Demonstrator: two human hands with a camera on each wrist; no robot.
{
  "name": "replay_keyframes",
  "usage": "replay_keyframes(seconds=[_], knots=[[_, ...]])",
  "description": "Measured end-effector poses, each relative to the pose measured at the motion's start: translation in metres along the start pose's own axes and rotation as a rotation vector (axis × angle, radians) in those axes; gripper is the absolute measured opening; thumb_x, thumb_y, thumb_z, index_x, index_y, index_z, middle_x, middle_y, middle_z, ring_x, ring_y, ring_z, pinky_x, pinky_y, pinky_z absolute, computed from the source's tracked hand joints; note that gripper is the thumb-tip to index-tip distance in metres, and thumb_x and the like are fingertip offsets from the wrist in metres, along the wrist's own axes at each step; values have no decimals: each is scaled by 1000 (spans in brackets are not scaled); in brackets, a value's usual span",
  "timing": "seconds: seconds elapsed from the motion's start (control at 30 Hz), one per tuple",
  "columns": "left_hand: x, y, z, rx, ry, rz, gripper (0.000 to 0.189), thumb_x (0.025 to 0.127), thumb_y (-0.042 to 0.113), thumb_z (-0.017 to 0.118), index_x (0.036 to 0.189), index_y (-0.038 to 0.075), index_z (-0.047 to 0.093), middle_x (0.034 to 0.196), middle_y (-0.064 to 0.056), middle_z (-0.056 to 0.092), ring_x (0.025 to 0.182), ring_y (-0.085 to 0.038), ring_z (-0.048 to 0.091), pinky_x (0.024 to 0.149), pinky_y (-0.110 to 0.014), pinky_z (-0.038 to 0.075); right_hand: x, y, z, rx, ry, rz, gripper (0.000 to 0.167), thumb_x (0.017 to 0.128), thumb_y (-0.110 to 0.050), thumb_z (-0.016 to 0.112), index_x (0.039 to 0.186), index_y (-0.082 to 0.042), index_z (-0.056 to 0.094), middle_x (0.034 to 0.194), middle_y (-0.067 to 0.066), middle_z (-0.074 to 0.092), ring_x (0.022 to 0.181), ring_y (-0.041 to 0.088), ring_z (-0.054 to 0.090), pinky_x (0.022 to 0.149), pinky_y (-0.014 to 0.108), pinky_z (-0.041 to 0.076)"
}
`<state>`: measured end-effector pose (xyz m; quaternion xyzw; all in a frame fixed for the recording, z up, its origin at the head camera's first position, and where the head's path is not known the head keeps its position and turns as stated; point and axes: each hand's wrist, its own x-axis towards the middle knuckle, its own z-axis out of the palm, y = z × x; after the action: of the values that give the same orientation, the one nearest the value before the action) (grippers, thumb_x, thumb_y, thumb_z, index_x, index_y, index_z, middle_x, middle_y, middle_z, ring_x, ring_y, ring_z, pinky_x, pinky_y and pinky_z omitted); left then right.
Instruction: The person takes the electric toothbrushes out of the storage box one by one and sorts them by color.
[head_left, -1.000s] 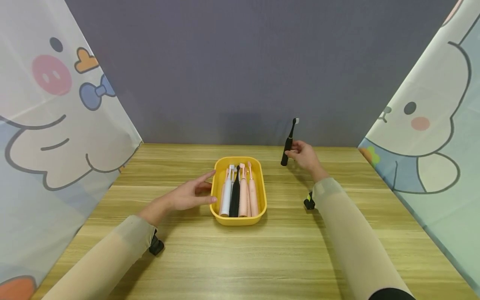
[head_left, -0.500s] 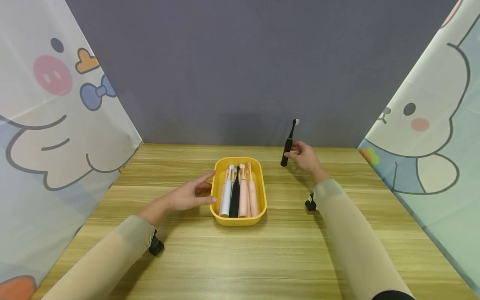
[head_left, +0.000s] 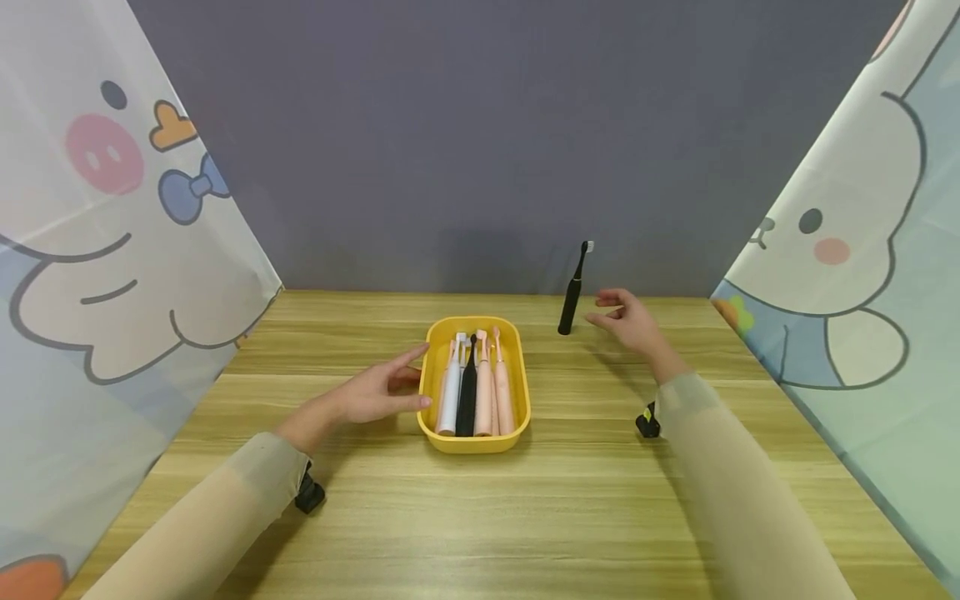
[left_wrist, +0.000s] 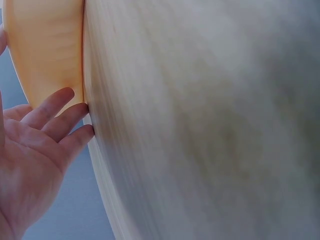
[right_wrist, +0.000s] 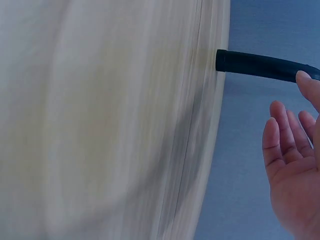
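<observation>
Black toothbrush (head_left: 571,307) upright on table (head_left: 480,517), right of yellow tray (head_left: 474,445) holding other toothbrushes (head_left: 483,404). My right hand (head_left: 630,323) just beside it, thumb and fingertips parted; left hand (head_left: 375,392) spread at tray's left side.

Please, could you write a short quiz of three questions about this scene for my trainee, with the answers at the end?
1. Which hand is at the rim of the yellow, rounded rectangular tray?
2. True or false: in the head view, a gap separates the right hand from the slim black toothbrush with white bristles.
3. Fill in: inside the tray, the ____ toothbrush lies between a pale blue-white toothbrush and a light pink toothbrush.

Key: 1. The left hand. 2. True. 3. Black.
</observation>
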<state>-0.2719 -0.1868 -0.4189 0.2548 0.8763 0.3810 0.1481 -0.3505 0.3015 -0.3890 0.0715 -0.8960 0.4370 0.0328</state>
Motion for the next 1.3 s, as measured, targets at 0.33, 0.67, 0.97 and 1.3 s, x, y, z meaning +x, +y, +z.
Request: replay_keyframes(seconds=[0.33, 0.67, 0.97, 1.3], knots=[[-3, 0, 1, -14, 2, -20, 107, 100, 54, 79, 179, 22, 14, 160, -19, 60, 150, -40, 58, 131, -64, 35, -25, 1, -12, -63, -27, -34, 62, 109, -31, 73, 160, -4, 51, 154, 24, 60, 121, 38, 66, 81, 19, 54], [-4, -3, 1, -6, 1, -3, 105, 101, 53, 77, 179, 21, 14, 159, -19, 61, 149, -41, 59, 130, -65, 35, -54, -10, -2, -80, -72, -121, 49, 108, -24, 74, 151, -3, 60, 146, 24, 67, 112, 32, 70, 82, 22, 58], [-3, -3, 1, -7, -1, 10, 104, 103, 51, 77, 179, 20, 13, 159, -20, 61, 148, -42, 59, 129, -67, 35, -75, -20, 14, -62, -119, -174, 45, 108, -24, 74, 146, -3, 64, 140, 23, 71, 105, 22, 71, 81, 24, 58], [-4, 0, 1, -6, -2, 9, 104, 102, 51, 77, 179, 19, 14, 158, -20, 62, 148, -42, 59, 130, -66, 36, -87, -36, 34, -8, -176, -202, 41, 106, -22, 76, 142, -5, 67, 139, 26, 71, 103, 21, 71, 79, 25, 59]])
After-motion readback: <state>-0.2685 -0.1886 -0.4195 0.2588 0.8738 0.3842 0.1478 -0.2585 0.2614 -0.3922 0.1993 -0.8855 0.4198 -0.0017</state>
